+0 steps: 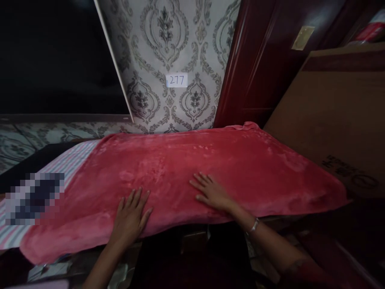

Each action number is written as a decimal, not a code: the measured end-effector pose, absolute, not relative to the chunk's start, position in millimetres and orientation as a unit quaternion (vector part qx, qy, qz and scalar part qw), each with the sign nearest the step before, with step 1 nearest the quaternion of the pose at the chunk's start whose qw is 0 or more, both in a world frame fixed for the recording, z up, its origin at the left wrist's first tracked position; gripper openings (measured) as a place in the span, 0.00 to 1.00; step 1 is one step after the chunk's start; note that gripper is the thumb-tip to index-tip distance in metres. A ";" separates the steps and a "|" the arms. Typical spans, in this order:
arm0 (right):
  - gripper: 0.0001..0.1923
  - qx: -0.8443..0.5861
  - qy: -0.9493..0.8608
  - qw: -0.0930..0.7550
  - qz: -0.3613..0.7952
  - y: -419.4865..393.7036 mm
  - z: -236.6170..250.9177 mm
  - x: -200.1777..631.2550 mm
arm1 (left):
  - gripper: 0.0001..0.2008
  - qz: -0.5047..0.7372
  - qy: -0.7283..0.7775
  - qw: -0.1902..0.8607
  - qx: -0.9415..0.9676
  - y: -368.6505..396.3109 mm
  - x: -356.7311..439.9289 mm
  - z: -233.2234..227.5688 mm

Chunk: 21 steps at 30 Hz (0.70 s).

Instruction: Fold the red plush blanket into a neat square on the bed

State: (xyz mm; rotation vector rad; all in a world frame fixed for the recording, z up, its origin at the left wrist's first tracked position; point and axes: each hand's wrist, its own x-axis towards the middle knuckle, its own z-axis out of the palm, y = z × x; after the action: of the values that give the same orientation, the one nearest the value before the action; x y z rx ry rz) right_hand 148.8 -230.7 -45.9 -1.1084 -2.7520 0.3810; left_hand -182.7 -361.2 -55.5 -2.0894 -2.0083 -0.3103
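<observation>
My left hand (130,214) lies flat on the red blanket (186,176), low in the frame and a bit left of the middle. My fingers are spread out and I am not gripping anything. My right hand (212,192) lies flat on the same blanket, close to the middle of the frame. Its fingers are spread too, and it holds nothing. A thin bracelet (253,226) sits on my right wrist.

The red blanket is soft and fuzzy. It stretches across the middle of the frame from the lower left to the right side. Its near edge hangs just past my hands. Under it, at the left, I see a striped sheet (70,158) with pink and white lines on the bed.

Behind the blanket, in the upper middle, is a wall with curly gray patterns (168,48). A small white label (177,80) on it reads 277. To the right of the wall is a dark red door (258,60). At the right side of the frame a big brown cardboard box (333,108) stands just beside the blanket.
</observation>
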 end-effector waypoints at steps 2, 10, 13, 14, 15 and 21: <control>0.36 -0.312 -0.934 0.069 0.158 -264.9 -41.3 133.9 | 0.28 -0.114 -0.684 0.115 -0.712 -362.2 -181.7 -56.7; 0.34 -0.201 -0.942 0.117 0.242 -285.1 -19.6 102.8 | 0.27 -0.145 -0.689 0.104 -0.702 -364.0 -175.4 -57.4; 0.32 -0.333 -0.916 0.148 0.166 -230.6 -24.8 94.0 | 0.29 -0.141 -0.695 0.096 -0.698 -365.2 -174.7 -59.8; 0.33 -0.375 -0.905 0.139 0.147 -216.2 -28.0 89.4 | 0.30 -0.140 -0.697 0.092 -0.697 -365.5 -175.7 -60.6; 0.33 -0.402 -0.897 0.125 0.134 -206.5 -31.4 84.0 | 0.31 -0.139 -0.697 0.087 -0.698 -365.9 -177.6 -61.3; 0.38 -0.251 -0.951 0.060 0.170 -253.3 -44.5 43.9 | 0.28 -0.121 -0.700 0.067 -0.701 -373.6 -213.9 -59.0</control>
State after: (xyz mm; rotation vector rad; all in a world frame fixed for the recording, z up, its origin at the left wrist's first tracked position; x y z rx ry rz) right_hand 43.9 -253.3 -44.5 -0.7594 -2.8777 0.5157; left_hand -213.9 -373.6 -59.0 -2.1131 -2.1090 -0.3644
